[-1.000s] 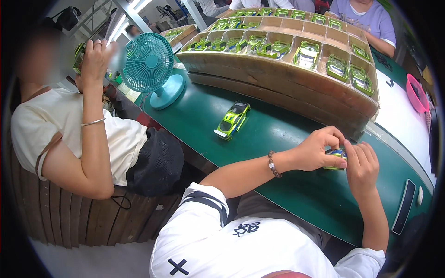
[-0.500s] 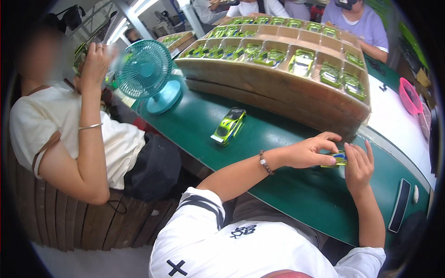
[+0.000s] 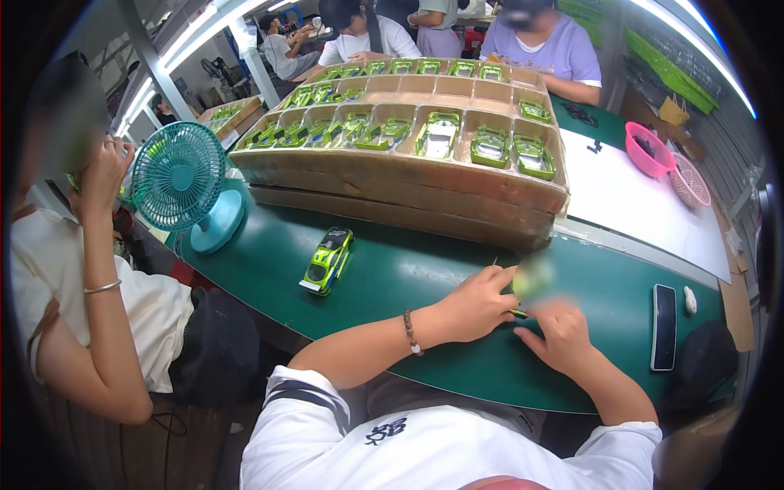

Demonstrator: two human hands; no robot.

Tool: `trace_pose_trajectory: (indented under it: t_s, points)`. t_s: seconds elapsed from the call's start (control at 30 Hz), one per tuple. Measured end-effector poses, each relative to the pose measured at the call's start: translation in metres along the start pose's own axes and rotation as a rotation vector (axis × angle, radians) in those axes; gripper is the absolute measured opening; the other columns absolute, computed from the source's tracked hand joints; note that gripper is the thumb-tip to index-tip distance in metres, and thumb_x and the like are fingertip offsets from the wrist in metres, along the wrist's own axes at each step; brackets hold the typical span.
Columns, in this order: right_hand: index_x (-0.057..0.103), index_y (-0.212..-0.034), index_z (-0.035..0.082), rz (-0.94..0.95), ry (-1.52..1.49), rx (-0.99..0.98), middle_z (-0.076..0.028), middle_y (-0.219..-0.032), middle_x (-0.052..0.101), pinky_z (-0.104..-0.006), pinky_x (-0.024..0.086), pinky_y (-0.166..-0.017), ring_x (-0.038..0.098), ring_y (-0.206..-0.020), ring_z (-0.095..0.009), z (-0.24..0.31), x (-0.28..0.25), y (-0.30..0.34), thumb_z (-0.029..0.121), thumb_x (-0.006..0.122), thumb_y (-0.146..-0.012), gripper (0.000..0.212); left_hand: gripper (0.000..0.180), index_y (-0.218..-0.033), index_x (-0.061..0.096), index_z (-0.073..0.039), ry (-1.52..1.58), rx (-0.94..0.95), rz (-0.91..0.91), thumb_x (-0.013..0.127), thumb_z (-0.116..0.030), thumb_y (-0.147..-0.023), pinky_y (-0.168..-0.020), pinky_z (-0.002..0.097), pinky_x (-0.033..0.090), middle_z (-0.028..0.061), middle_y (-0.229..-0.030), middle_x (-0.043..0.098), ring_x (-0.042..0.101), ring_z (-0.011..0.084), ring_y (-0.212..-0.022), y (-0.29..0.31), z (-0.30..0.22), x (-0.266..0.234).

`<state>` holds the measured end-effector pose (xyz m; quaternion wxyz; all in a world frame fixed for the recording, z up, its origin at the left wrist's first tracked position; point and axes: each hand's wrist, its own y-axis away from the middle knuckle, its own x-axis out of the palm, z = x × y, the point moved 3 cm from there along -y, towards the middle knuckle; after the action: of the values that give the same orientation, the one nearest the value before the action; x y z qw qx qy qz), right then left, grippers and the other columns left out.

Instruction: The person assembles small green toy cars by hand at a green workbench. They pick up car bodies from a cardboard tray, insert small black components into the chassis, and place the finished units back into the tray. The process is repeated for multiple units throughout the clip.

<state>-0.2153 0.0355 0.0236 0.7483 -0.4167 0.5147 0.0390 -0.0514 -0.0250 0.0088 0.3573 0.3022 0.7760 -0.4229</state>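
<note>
Over the green tabletop, my left hand [image 3: 482,304] is closed on a small bright-green toy car body [image 3: 521,287], which is mostly blurred. My right hand [image 3: 562,333] comes in from the right with its fingers curled against the near edge of that piece. Its thumb sticks out to the left, below the piece, and the fingertips are smeared. A finished-looking green toy car [image 3: 328,261] with a black rear part and a white front edge rests on the table, left of my hands.
Beyond my hands stands a divided cardboard tray [image 3: 392,175] of green car bodies. A teal fan [image 3: 181,175] and a co-worker [image 3: 90,302] are at left. On the right lie a phone [image 3: 664,327], a white object [image 3: 690,300] and pink baskets [image 3: 649,151]. More people sit opposite.
The view has turned to the right, so everything shifts left. My hands have come lower and nearer to me, and my right hand has gone from raised fingers to curled ones.
</note>
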Motion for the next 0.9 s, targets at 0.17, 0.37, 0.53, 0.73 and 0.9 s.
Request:
trace_pose_trajectory:
  t_s: [0.17,0.37,0.53,0.73,0.9]
  points:
    - [0.056,-0.075,0.006,0.111,0.026,0.065,-0.008,-0.073,0.055,-0.0357,0.043,-0.06,0.054,-0.07,-0.025,-0.005,0.009,0.004,0.018,0.072,-0.07,0.021,0.018,-0.087,0.061,-0.003,-0.069,0.053,0.01,0.068,-0.016,-0.077,-0.099,0.0466,0.04,0.0212,-0.132,0.043,0.049,0.0371,-0.112,0.001,-0.005,0.007]
    - [0.057,-0.075,0.005,0.091,-0.099,0.117,-0.008,-0.073,0.055,-0.0368,0.045,-0.061,0.054,-0.071,-0.026,-0.002,0.011,0.003,0.012,0.068,-0.074,0.013,0.02,-0.089,0.059,-0.002,-0.149,0.065,-0.007,0.067,-0.015,-0.077,-0.093,0.0449,0.044,0.0211,-0.131,0.043,0.051,0.0366,-0.107,-0.001,-0.007,0.005]
    - [0.058,-0.074,0.004,0.012,-0.208,0.174,-0.009,-0.072,0.054,-0.0379,0.044,-0.059,0.053,-0.069,-0.028,-0.006,0.015,0.005,0.007,0.067,-0.073,0.009,0.023,-0.093,0.06,-0.001,-0.132,-0.01,-0.025,0.067,-0.015,-0.077,-0.085,0.0434,0.046,0.0171,-0.13,0.044,0.05,0.0348,-0.101,-0.004,-0.011,0.002]
    - [0.056,-0.067,0.004,-0.047,-0.304,0.132,-0.011,-0.068,0.052,-0.0398,0.043,-0.056,0.052,-0.064,-0.029,-0.009,0.021,0.007,0.004,0.068,-0.069,0.012,0.018,-0.079,0.058,-0.002,0.011,-0.021,-0.022,0.07,-0.015,-0.074,-0.088,0.0436,0.042,0.0171,-0.131,0.044,0.049,0.0367,-0.104,-0.007,-0.007,0.006]
    - [0.054,-0.065,0.004,-0.052,-0.274,0.034,-0.01,-0.066,0.051,-0.0395,0.043,-0.054,0.052,-0.061,-0.028,-0.008,0.027,0.008,0.006,0.067,-0.072,0.015,0.019,-0.074,0.057,-0.001,-0.021,0.055,-0.05,0.072,-0.009,-0.066,-0.088,0.0446,0.044,0.0199,-0.126,0.049,0.053,0.0374,-0.101,-0.004,-0.003,0.011]
